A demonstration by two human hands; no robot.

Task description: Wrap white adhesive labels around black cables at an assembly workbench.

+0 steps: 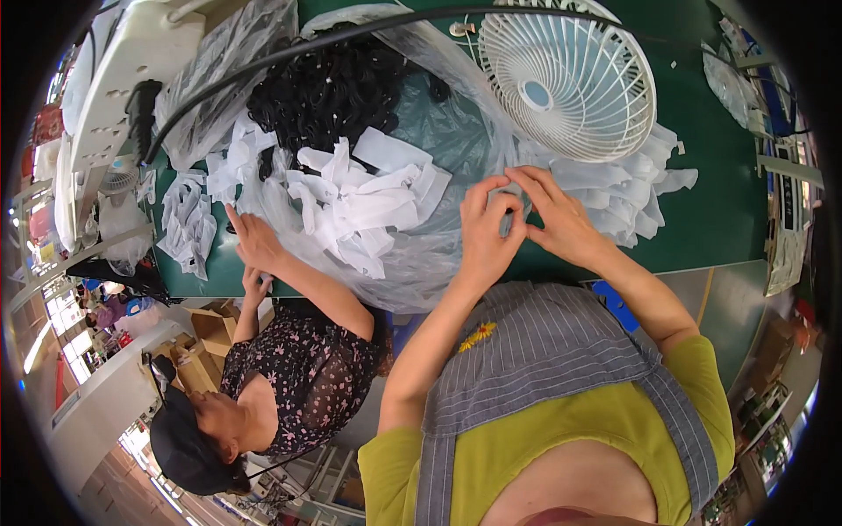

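Note:
My left hand (489,230) and my right hand (561,221) are held close together over the table's near edge. The fingertips of both are bent inward and meet in a pinch; anything between them is too small or hidden to tell. Just left of my left hand lies a large clear plastic bag (425,267), spread open. On it are a pile of white strips (368,206) and a heap of black cord-like loops (329,92). More thin white pieces (614,193) are piled beyond my right hand.
A white caged fan (570,83) stands behind my hands on the green table (702,219). A black cable (289,54) arches over the bag. At left, a co-worker's hand (256,241) points near a small white pile (187,223). Cardboard boxes (197,355) stand behind the co-worker.

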